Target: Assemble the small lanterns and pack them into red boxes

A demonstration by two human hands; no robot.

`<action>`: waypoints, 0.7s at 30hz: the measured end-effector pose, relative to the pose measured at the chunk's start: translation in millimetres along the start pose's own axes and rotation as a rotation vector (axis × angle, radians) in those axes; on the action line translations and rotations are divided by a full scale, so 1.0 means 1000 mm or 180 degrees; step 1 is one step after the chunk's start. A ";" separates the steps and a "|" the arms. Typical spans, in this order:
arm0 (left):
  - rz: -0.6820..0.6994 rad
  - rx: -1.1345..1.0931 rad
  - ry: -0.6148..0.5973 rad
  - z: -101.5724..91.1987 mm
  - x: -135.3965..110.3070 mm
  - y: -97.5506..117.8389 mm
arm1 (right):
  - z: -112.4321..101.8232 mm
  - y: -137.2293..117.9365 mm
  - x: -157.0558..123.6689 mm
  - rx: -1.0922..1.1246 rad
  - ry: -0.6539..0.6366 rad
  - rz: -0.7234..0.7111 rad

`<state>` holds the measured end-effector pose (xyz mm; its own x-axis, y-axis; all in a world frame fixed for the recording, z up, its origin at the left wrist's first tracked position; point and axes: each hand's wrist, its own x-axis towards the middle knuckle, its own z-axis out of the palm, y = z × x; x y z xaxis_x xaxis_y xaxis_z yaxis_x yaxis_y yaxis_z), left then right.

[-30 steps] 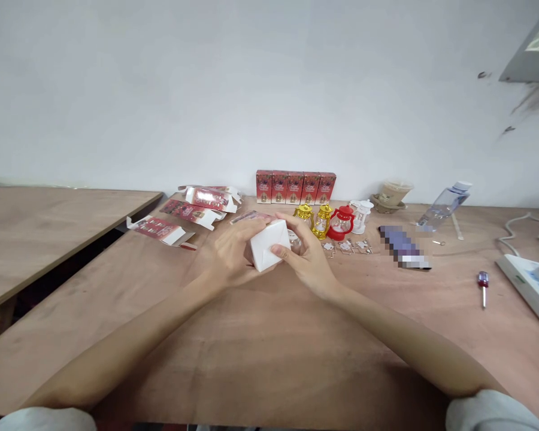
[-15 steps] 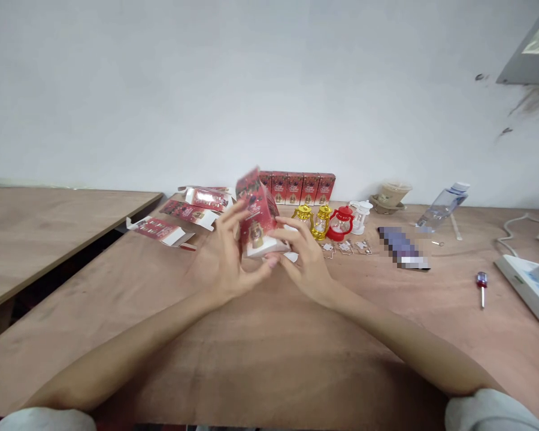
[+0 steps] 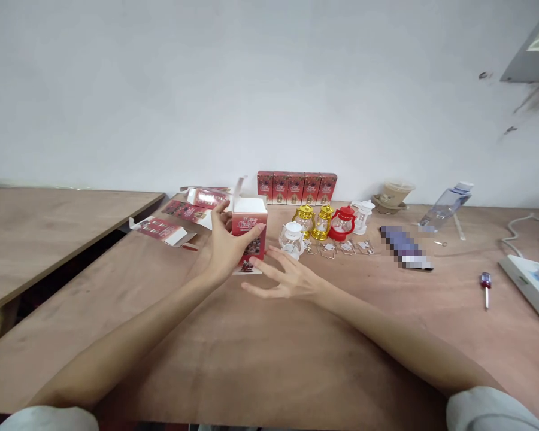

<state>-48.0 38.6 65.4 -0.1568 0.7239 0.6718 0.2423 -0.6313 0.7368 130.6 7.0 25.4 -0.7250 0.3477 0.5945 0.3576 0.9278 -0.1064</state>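
Observation:
My left hand (image 3: 227, 242) is wrapped round a red gift box (image 3: 248, 224), thumb across its front and fingers on its left side. The box's white end faces up, and a flap stands up at its back left. My right hand (image 3: 287, 276) is open, fingers spread at the box's lower right; whether a fingertip touches it I cannot tell. Just behind that hand stands a small white lantern (image 3: 291, 238). Beyond it are gold lanterns (image 3: 322, 222), a red lantern (image 3: 342, 224) and another white lantern (image 3: 363, 216). Bent wire pieces (image 3: 347, 246) lie in front.
Several red boxes (image 3: 296, 189) stand in a row by the wall. Flattened cartons (image 3: 161, 230) lie at left, near the gap beside another table (image 3: 63, 239). To the right are a phone (image 3: 402, 246), a cup (image 3: 396, 194), a tilted bottle (image 3: 445, 208), a screwdriver (image 3: 485, 289) and a white tray (image 3: 527, 293).
The box has been turned and lowered, from tilted to upright with its white end on top. My right hand has come away from its side and moved down, showing the white lantern behind.

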 end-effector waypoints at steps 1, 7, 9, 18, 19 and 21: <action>-0.0053 -0.0041 0.0022 0.000 0.001 -0.002 | 0.002 0.005 -0.002 -0.0144 0.0188 -0.0164; -0.0732 -0.0111 -0.0409 -0.004 0.006 -0.012 | -0.002 0.035 -0.006 -0.1174 0.2033 0.0049; -0.0762 -0.0069 -0.0471 -0.005 0.005 -0.020 | -0.004 0.040 -0.006 -0.1133 0.2247 0.0602; -0.0055 0.0209 -0.0096 -0.003 -0.007 -0.036 | 0.016 0.048 -0.012 0.0506 0.1659 0.2339; 0.0047 0.0253 -0.0005 -0.002 -0.009 -0.036 | 0.018 0.047 -0.013 0.0573 0.1611 0.2479; 0.0183 0.0374 0.0188 0.002 -0.013 -0.035 | 0.020 0.044 -0.012 0.0634 0.1524 0.2723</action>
<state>-53.0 51.8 30.3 -0.1945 0.6676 0.7186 0.3625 -0.6318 0.6851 143.3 46.5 -2.9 0.0595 0.8586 0.5093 0.5114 0.4119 -0.7542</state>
